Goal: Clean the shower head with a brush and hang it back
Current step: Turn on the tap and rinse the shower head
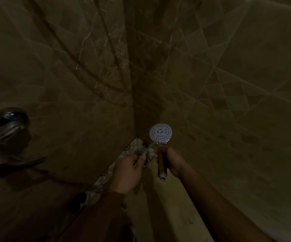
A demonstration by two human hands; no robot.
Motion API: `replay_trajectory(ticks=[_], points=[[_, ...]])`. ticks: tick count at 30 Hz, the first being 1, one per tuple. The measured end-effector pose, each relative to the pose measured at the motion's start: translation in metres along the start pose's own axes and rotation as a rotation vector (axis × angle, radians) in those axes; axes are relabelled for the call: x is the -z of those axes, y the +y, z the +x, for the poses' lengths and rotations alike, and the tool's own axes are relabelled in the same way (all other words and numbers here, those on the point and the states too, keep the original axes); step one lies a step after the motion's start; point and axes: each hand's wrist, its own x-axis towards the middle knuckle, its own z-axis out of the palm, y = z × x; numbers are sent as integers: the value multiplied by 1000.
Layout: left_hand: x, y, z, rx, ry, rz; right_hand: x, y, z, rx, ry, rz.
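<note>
Dim, probably home shower corner, tiled walls [228, 75], metal tap [6, 133]

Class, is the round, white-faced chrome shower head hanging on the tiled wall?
No: the right hand grips the shower head by its handle, clear of the wall.

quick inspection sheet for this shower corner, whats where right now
surface: pebble-pattern floor strip in the corner, dim
job's things: shower head is held up, face toward the camera, not hung; brush has its tip at the head's neck
clutter: nothing seen
hands: right hand grips the shower head's handle; left hand pinches the brush
cables: dark curved line on the left wall, hose or shadow, cannot tell; no hose seen on the handle's lower end
surroundings: tiled walls meeting at a corner; metal tap at left
</note>
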Motion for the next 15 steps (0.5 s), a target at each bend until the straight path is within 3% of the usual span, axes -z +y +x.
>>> replay_trajectory(ticks=[15], points=[[-82,7,74,-56,13,244,24,39,72,-80,116,63]])
